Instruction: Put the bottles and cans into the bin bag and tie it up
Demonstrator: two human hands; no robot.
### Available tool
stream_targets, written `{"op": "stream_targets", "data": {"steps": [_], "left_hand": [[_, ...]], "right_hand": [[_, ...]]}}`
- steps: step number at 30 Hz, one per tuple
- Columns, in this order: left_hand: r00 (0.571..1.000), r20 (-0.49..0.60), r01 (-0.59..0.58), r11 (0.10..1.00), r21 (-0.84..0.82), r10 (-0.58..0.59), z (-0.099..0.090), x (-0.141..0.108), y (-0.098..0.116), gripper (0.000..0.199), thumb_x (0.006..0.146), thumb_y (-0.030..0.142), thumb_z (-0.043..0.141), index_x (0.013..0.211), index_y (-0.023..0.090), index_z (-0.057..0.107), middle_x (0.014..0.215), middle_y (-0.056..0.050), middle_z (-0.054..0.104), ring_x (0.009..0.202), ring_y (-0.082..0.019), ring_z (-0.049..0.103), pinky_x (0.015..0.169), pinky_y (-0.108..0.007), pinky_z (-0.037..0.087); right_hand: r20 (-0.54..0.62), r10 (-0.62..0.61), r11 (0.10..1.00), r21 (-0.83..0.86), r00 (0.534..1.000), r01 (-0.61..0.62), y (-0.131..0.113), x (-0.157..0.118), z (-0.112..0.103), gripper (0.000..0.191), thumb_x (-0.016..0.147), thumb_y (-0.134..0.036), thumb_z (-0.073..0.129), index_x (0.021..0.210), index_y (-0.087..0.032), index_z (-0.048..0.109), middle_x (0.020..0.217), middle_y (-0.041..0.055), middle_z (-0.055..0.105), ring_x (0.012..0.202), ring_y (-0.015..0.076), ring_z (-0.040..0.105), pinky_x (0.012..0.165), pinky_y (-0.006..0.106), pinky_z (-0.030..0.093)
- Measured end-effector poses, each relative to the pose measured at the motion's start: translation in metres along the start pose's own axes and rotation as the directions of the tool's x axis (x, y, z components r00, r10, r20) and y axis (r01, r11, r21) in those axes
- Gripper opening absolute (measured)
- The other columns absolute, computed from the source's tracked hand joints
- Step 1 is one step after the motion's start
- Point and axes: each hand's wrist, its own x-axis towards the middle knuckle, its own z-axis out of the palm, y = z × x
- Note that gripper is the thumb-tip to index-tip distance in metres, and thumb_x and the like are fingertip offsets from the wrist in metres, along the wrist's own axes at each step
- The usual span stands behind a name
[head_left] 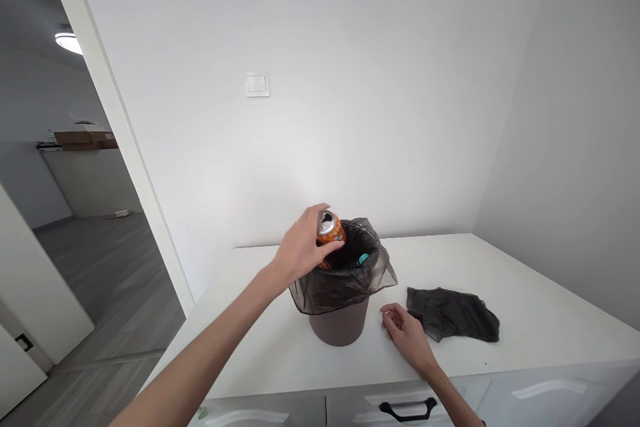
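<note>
My left hand [303,245] grips an orange drink can [331,232] by its sides, its silver top and open mouth facing me. It holds the can over the mouth of a brown waste bin [340,325]. A thin black bin bag [345,290] lines the bin, its edge folded over the rim. Inside the bin show a teal item [363,258] and a bit of something orange [325,265]; most of the contents are hidden. Low beside the bin, my right hand [404,333] has loosely curled fingers with nothing visible in them. Right of it lies a folded black plastic bag [453,313].
The bin stands on a white cabinet top [265,353] against a wall with a light switch [257,85]. A black drawer handle [408,409] is on the front. At left, a doorway opens on a room with cardboard boxes [83,139].
</note>
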Motion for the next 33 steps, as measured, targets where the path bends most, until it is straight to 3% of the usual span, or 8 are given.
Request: {"op": "stream_targets", "data": {"steps": [4,7,9,11,14,18,22,33], "left_hand": [[0.994,0.110,0.001,0.998,-0.059,0.005,0.032,0.003,-0.023,0.075,0.088,0.057,0.070,0.151,0.028,0.043,0.153,-0.012,0.053,0.140,-0.029,0.052,0.114,-0.044,0.045],[0.988,-0.090,0.122,0.990,-0.077,-0.129,0.032,-0.021,-0.052,0.055,0.102,0.054,0.049,0.151,0.030,0.043,0.153,-0.010,0.054,0.144,-0.026,0.048,0.116,-0.043,0.042],[0.933,-0.238,0.258,0.963,-0.077,-0.269,0.027,-0.048,-0.078,0.051,0.106,0.053,0.038,0.150,0.028,0.044,0.151,-0.011,0.056,0.145,-0.026,0.047,0.114,-0.044,0.043],[0.877,-0.285,0.387,0.920,-0.057,-0.386,0.025,-0.083,-0.108,0.051,0.107,0.053,0.029,0.148,0.027,0.046,0.149,-0.012,0.058,0.143,-0.027,0.050,0.112,-0.045,0.046],[0.864,-0.168,0.491,0.868,0.078,-0.474,0.032,-0.143,-0.156,0.056,0.104,0.058,0.034,0.147,0.026,0.049,0.149,-0.012,0.059,0.143,-0.032,0.051,0.110,-0.048,0.048],[0.844,-0.036,0.510,0.783,0.356,-0.535,0.054,-0.210,-0.202,0.067,0.101,0.057,0.035,0.152,0.016,0.046,0.158,-0.015,0.051,0.155,-0.034,0.033,0.121,-0.053,0.037],[0.851,0.059,0.417,0.740,0.527,-0.522,0.066,-0.235,-0.211,0.073,0.102,0.055,0.029,0.157,0.011,0.043,0.165,-0.013,0.039,0.157,-0.033,0.026,0.128,-0.054,0.026],[0.856,0.093,0.363,0.720,0.591,-0.508,0.070,-0.237,-0.208,0.070,0.103,0.052,0.028,0.159,0.013,0.041,0.168,-0.010,0.033,0.158,-0.032,0.024,0.128,-0.053,0.024]], "right_hand": [[-0.005,-0.003,1.000,0.014,1.000,0.003,-0.002,0.001,-0.001,0.040,0.091,-0.059,0.054,0.099,-0.022,0.066,0.071,0.0028,0.068,0.060,0.0193,0.060,0.061,0.030,0.048],[0.004,0.000,0.999,0.040,1.000,0.000,-0.005,0.002,-0.001,0.040,0.090,-0.059,0.054,0.099,-0.022,0.066,0.073,0.0033,0.068,0.060,0.0194,0.061,0.060,0.031,0.048],[0.000,-0.003,0.998,0.058,1.000,0.003,-0.007,0.002,-0.001,0.039,0.090,-0.058,0.055,0.098,-0.022,0.066,0.072,0.0033,0.068,0.058,0.0187,0.060,0.059,0.030,0.047],[-0.003,-0.005,0.998,0.067,1.000,0.005,-0.009,0.002,-0.001,0.037,0.090,-0.056,0.055,0.098,-0.021,0.066,0.071,0.0030,0.068,0.057,0.0180,0.059,0.058,0.030,0.047],[0.004,0.001,0.999,0.054,1.000,-0.001,-0.011,0.001,-0.001,0.035,0.091,-0.054,0.054,0.098,-0.022,0.065,0.072,0.0023,0.067,0.057,0.0178,0.059,0.060,0.030,0.047],[0.004,0.007,1.000,0.022,1.000,-0.007,-0.014,0.000,-0.002,0.036,0.090,-0.057,0.053,0.097,-0.022,0.063,0.072,0.0024,0.067,0.059,0.0187,0.060,0.063,0.031,0.048],[-0.015,0.003,1.000,0.020,1.000,-0.003,-0.015,-0.001,-0.002,0.042,0.089,-0.062,0.053,0.096,-0.023,0.064,0.071,0.0031,0.068,0.058,0.0196,0.061,0.061,0.032,0.048],[-0.040,-0.006,1.000,-0.020,0.999,0.005,-0.008,0.000,-0.001,0.033,0.088,-0.052,0.055,0.097,-0.022,0.066,0.070,0.0015,0.069,0.058,0.0185,0.061,0.061,0.031,0.048]]}}
